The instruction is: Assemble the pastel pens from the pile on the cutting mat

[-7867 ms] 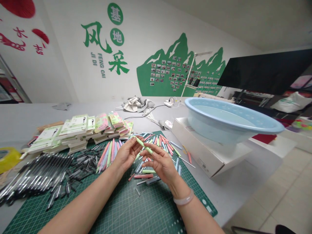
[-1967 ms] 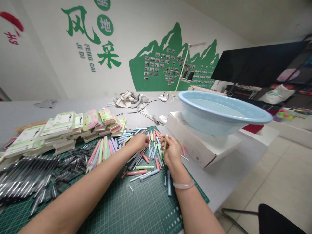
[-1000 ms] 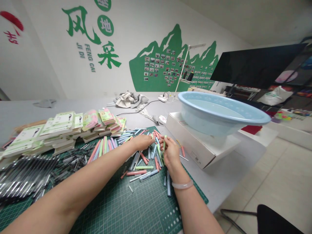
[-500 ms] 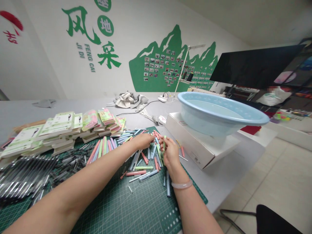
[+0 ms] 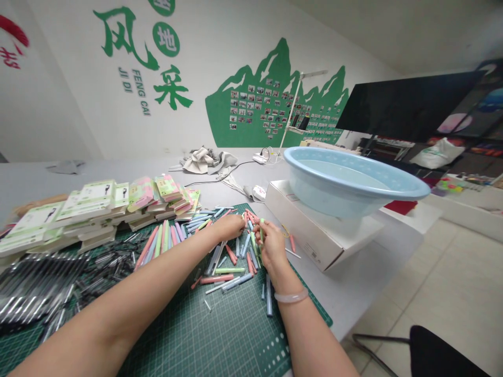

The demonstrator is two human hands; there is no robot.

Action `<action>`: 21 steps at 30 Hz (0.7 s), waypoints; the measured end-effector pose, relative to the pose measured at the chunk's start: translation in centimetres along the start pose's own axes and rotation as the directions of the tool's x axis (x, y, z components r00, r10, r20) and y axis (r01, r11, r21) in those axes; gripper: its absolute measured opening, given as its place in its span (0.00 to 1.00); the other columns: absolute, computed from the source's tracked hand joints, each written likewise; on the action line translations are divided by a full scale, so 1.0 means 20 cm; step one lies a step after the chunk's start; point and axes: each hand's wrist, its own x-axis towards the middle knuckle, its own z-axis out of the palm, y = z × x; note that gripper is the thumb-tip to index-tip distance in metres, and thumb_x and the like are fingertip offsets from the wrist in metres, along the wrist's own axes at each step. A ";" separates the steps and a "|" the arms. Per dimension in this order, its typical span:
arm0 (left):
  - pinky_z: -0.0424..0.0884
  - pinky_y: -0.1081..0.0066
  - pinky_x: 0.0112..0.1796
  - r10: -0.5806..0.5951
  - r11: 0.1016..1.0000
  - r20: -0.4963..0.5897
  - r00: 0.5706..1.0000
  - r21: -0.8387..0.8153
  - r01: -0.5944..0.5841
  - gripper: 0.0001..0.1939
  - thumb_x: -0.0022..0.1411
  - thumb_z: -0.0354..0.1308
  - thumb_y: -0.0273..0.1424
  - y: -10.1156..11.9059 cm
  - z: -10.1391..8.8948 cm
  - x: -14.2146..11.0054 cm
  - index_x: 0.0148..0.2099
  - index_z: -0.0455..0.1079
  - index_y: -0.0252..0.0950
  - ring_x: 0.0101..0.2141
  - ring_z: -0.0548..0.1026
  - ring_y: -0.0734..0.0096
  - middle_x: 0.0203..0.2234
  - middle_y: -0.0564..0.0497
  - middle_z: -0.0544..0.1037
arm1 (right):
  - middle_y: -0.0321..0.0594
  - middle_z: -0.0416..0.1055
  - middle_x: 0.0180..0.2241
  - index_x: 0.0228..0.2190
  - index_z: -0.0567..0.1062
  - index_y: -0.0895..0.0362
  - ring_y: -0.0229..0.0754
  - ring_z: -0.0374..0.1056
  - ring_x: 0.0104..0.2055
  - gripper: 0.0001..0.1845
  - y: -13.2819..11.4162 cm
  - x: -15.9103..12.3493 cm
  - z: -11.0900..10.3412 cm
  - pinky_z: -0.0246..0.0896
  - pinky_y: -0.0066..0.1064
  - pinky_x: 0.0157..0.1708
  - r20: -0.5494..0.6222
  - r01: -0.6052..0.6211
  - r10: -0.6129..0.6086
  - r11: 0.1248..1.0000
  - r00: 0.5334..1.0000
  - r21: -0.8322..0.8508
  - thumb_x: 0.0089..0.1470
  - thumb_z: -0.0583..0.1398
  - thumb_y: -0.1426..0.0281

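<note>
My right hand [image 5: 271,244] is closed around a light green pen barrel [image 5: 261,229], which it holds upright over a scatter of pastel pen parts [image 5: 231,259] on the green cutting mat [image 5: 220,335]. My left hand [image 5: 228,226] reaches into the far side of that scatter with its fingers curled down among the pieces; what they hold, if anything, is hidden. A pale bangle [image 5: 285,297] sits on my right wrist. A row of longer pink, green and purple pen barrels [image 5: 159,245] lies to the left of my left hand.
A light blue basin [image 5: 349,180] rests on a white box [image 5: 314,228] to the right. Stacked pen packages [image 5: 102,204] and a heap of black pen parts [image 5: 58,280] lie to the left. Cloth and cables [image 5: 214,162] lie farther back. The table's edge drops to tiled floor at right.
Both hands moved from mid-mat to the far scatter. Over the last second my left hand stays among the pieces and my right hand keeps the green barrel upright; the view drifted slightly.
</note>
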 end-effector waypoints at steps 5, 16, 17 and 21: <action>0.63 0.75 0.32 -0.024 0.997 -0.082 0.996 -0.070 0.018 0.05 0.53 0.55 0.24 -0.01 -0.07 -0.11 0.30 0.72 0.35 0.29 0.70 0.71 0.24 0.51 0.74 | 0.30 0.67 0.17 0.23 0.70 0.58 0.30 0.53 0.15 0.09 0.03 -0.03 0.03 0.40 0.22 0.15 0.080 -0.005 0.014 0.994 0.997 -0.111 0.35 0.64 0.71; 0.65 0.75 0.29 -0.341 0.854 -0.262 0.903 -0.489 0.180 0.09 0.56 0.57 0.30 0.13 -0.18 -0.52 0.40 0.67 0.37 0.27 0.72 0.74 0.26 0.55 0.74 | 0.30 0.64 0.14 0.25 0.74 0.61 0.28 0.49 0.13 0.11 0.14 -0.19 0.14 0.42 0.22 0.12 0.381 -0.072 0.141 0.979 0.914 -0.189 0.43 0.63 0.64; 0.66 0.74 0.30 -0.396 0.780 -0.260 0.881 -0.601 0.174 0.09 0.55 0.58 0.30 0.12 -0.18 -0.54 0.41 0.66 0.37 0.28 0.73 0.73 0.26 0.54 0.75 | 0.32 0.68 0.17 0.27 0.74 0.61 0.28 0.50 0.13 0.11 0.14 -0.19 0.14 0.42 0.21 0.12 0.379 -0.065 0.130 0.982 0.916 -0.179 0.43 0.64 0.65; 0.70 0.72 0.35 -0.565 0.480 -0.231 0.792 -0.873 0.088 0.10 0.52 0.61 0.32 0.08 -0.16 -0.62 0.36 0.65 0.35 0.33 0.75 0.71 0.29 0.53 0.74 | 0.40 0.75 0.27 0.31 0.74 0.60 0.28 0.51 0.15 0.13 0.14 -0.21 0.16 0.43 0.21 0.12 0.365 -0.028 0.076 0.991 0.928 -0.133 0.43 0.64 0.65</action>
